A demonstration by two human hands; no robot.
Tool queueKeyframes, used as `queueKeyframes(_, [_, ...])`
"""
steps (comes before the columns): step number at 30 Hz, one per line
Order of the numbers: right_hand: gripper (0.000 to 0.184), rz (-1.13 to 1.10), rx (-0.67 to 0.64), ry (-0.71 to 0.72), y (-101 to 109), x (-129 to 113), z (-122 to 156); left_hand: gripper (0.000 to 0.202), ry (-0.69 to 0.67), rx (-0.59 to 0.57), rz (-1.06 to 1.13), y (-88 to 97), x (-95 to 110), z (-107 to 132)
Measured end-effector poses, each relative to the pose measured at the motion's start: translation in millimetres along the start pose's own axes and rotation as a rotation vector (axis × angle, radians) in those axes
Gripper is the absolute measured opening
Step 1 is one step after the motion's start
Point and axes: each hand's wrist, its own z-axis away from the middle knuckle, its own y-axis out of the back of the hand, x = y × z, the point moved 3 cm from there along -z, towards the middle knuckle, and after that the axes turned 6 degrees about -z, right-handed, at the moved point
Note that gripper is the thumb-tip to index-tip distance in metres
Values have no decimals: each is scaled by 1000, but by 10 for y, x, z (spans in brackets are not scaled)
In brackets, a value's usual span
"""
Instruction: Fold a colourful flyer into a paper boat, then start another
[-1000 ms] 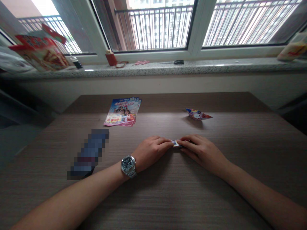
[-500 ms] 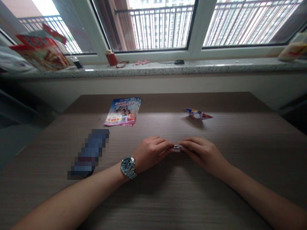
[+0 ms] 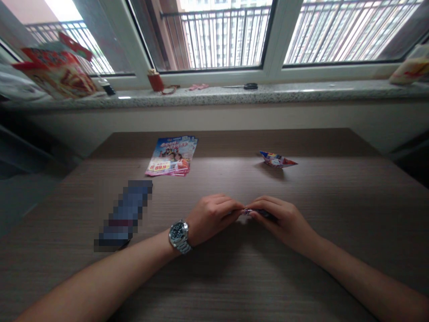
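Observation:
Between my fingertips is a small folded paper (image 3: 248,212), printed in colours and seen nearly edge-on. My left hand (image 3: 214,215), with a metal watch (image 3: 178,235) on its wrist, pinches the paper's left end. My right hand (image 3: 280,215) is closed on its right end, and the fingers of both hands hide most of it. Beyond my right hand a folded paper boat-like shape (image 3: 276,160), blue and red with pointed ends, rests on the table. Farther left lies a stack of printed flyers (image 3: 172,156).
On the wooden table (image 3: 214,286), a blurred-out dark phone-like object (image 3: 125,214) lies left of my left hand. The stone windowsill (image 3: 281,94) holds scissors (image 3: 250,86), a small red container (image 3: 155,81) and a red food bag (image 3: 63,74).
Both hands have come slightly nearer to me with the folded paper. It shows tilted differently between the fingers, with a dark part visible under my right fingers.

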Motion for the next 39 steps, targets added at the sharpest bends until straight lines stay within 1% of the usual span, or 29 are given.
queueKeyframes(10, [15,-28,-10,-7,19,-55,-5,12,23,-8,30,-14,4,-3])
queueKeyframes(18, [15,-31,13,-39,63,2,-6,12,104,-3,82,-32,-54,18])
queueKeyframes(23, [15,-42,4,-44,63,26,2,12,117,2,63,-43,-74,28])
queueKeyframes(31, [14,-43,3,-41,55,19,0,11,98,17,61,-26,-74,21])
queueKeyframes(39, [13,-46,-10,-35,33,-17,-4,7,12,-37,22,-38,-20,-15])
